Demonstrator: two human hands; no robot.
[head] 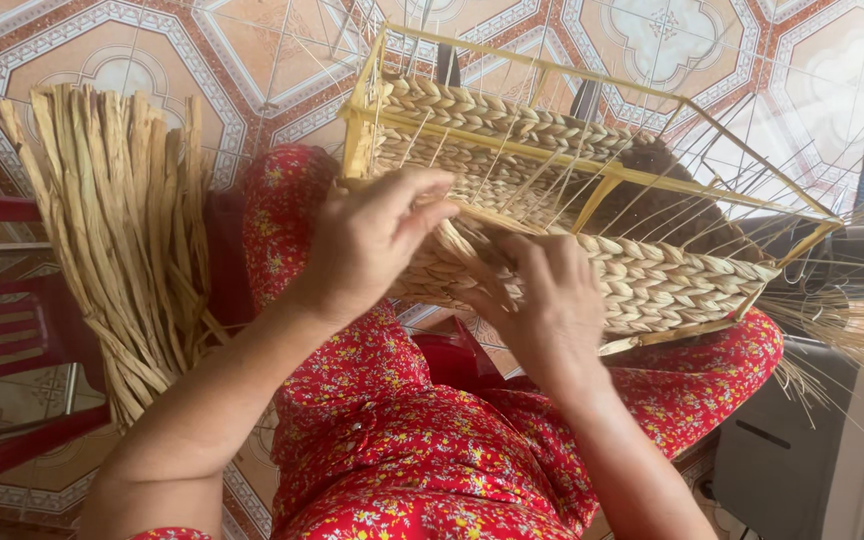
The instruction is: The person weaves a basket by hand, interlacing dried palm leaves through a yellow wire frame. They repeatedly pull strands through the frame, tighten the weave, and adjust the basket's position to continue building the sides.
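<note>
As it rests on the lap, woven basket [592,250] under left hand [367,245], right hand [547,300]

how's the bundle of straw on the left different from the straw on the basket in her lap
The loose bundle lies in long, straight, flat strands, spread in a fan; the basket's weave is twisted into tight plaited rows. The bundle rests untouched beside the knee; the basket sits under the left hand and right hand. Both are the same pale tan fibre.

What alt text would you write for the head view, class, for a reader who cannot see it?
Both hands, left hand and right hand, press on a half-woven straw basket on a yellow wire frame, resting on a lap in red floral clothing. A bundle of dried straw stands beside it on a patterned tile floor.
</note>
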